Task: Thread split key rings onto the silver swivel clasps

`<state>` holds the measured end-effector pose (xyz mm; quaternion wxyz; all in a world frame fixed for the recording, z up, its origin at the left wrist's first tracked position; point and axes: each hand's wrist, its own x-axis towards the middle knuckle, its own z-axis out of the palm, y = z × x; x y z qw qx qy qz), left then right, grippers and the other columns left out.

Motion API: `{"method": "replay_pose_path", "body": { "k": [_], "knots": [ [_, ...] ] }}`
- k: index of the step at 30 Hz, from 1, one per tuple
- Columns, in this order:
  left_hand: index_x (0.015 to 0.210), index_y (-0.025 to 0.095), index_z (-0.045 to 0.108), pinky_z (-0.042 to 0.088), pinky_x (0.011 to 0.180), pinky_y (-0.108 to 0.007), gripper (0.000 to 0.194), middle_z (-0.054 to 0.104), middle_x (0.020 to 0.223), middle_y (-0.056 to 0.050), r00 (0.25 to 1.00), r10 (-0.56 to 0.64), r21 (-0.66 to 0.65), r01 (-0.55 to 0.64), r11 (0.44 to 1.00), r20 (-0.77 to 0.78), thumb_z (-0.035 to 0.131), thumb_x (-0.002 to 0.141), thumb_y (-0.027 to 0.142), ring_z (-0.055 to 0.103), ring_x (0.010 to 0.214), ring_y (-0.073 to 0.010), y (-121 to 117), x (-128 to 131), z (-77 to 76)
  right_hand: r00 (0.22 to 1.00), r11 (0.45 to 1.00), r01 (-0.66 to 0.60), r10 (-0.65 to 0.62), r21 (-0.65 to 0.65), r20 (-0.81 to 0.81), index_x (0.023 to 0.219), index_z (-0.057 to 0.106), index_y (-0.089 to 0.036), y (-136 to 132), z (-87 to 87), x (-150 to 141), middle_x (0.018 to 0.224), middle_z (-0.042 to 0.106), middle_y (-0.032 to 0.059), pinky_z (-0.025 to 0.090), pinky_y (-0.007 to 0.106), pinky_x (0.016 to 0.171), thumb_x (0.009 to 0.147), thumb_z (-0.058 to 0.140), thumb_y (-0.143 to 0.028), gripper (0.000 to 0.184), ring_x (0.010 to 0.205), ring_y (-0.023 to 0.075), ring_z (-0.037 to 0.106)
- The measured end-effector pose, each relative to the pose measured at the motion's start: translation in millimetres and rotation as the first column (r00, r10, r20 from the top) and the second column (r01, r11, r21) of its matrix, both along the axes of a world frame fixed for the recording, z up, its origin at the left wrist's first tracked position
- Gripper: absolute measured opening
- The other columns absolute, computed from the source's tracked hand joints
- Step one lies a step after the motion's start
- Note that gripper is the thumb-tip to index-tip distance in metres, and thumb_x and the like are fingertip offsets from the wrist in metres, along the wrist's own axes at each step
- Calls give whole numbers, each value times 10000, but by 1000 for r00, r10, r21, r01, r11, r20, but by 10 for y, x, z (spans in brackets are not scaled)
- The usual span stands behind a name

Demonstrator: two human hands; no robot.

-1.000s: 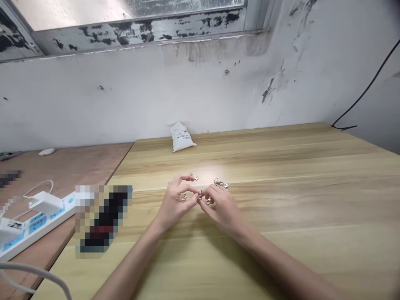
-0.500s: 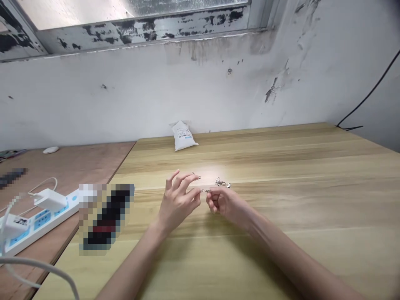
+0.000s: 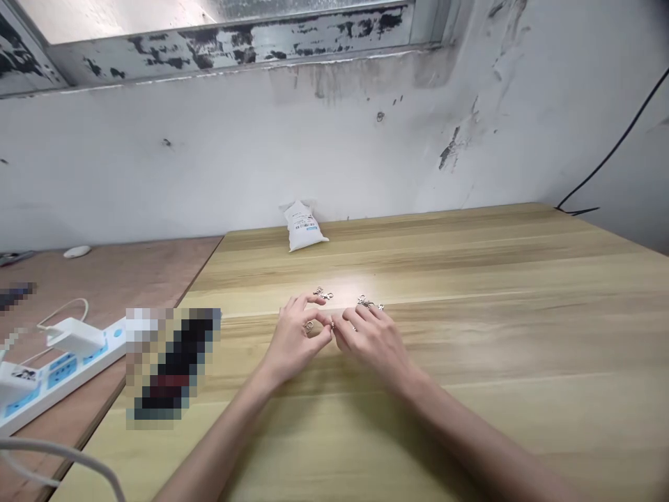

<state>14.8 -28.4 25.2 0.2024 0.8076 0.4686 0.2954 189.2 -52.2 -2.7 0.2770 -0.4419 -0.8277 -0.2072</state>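
My left hand (image 3: 295,338) is closed in a pinch, thumb and index fingertips together on a small silvery metal clasp (image 3: 332,324). From the other side my right hand (image 3: 373,341) pinches the same clasp, its fingers bent and the back of the hand up. Most of the clasp is hidden by the fingertips. A small metal ring (image 3: 309,325) shows inside the loop of my left fingers; whether it hangs or lies on the table I cannot tell. Beyond my left fingers lie metal clasps (image 3: 324,294), and more snap clasps (image 3: 362,300) lie just past my right knuckles.
A white printed packet (image 3: 304,226) lies on the wooden table (image 3: 496,300) near the wall. To the left, a white power strip (image 3: 63,373) with plugged-in chargers stands on a brown surface. A blurred dark item (image 3: 178,362) lies left of my arm.
My right hand has turned palm-down and closed in on my left fingertips. The clasps beyond my left hand are more exposed, and a ring now shows within its fingers. The view has shifted slightly.
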Motion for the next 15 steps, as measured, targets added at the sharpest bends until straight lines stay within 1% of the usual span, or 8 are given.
{"method": "replay_pose_path", "body": {
  "k": [3,4,6,8,10,12,13,15],
  "knots": [
    [720,225,652,342,1031,-473,122,613,1181,-29,1000,4,6,-4,1000,1,613,832,196,523,1185,-251,-2,-7,6,997,999,23,-26,35,76,920,658,-145,-2,0,15,753,641,40,322,326,665,892,528,-79,149,719,189,545],
    [720,223,650,347,1026,-473,121,614,1185,-29,1000,4,26,-4,1000,-14,612,829,187,525,1182,-253,-3,-11,7,996,999,32,-32,7,82,908,660,-139,-6,8,14,757,646,48,320,327,666,884,524,-65,157,728,194,548],
    [728,222,649,360,1007,-472,116,617,1190,-29,998,10,90,-4,996,-63,609,826,172,528,1171,-258,-8,-20,8,998,993,43,-38,-111,45,836,654,-142,-20,28,-5,750,652,59,323,322,666,880,519,-71,159,739,198,559],
    [748,220,652,365,999,-475,110,621,1197,-36,992,7,179,15,984,-124,605,835,173,527,1164,-263,-8,-33,10,999,957,-8,-8,-289,-52,795,641,-155,-40,49,-36,752,660,51,321,300,640,899,509,-107,175,716,178,565],
    [779,216,654,344,1034,-488,95,624,1202,-47,985,2,276,47,960,-175,601,849,179,523,1168,-262,8,-54,14,984,878,-132,60,-460,-168,797,635,-173,-62,64,-65,743,661,17,305,269,591,925,495,-144,191,655,137,553],
    [795,209,653,313,1075,-499,83,627,1207,-58,976,15,355,65,933,-218,601,852,178,522,1176,-260,47,-94,19,969,800,-224,120,-556,-216,788,630,-185,-77,68,-77,729,655,-6,271,255,550,936,484,-164,209,606,110,531],
    [794,206,654,312,1080,-500,82,629,1207,-62,969,30,383,68,921,-245,603,849,173,525,1176,-263,72,-123,18,971,788,-226,132,-573,-201,782,631,-185,-80,65,-75,735,654,-4,254,257,541,940,479,-171,221,600,106,525],
    [770,203,661,355,1045,-493,96,642,1192,-67,944,49,408,95,908,-327,609,835,154,536,1160,-274,128,-197,8,986,810,-165,128,-562,-105,787,643,-174,-71,55,-58,776,654,22,220,271,534,952,465,-180,243,607,110,522]
  ]
}}
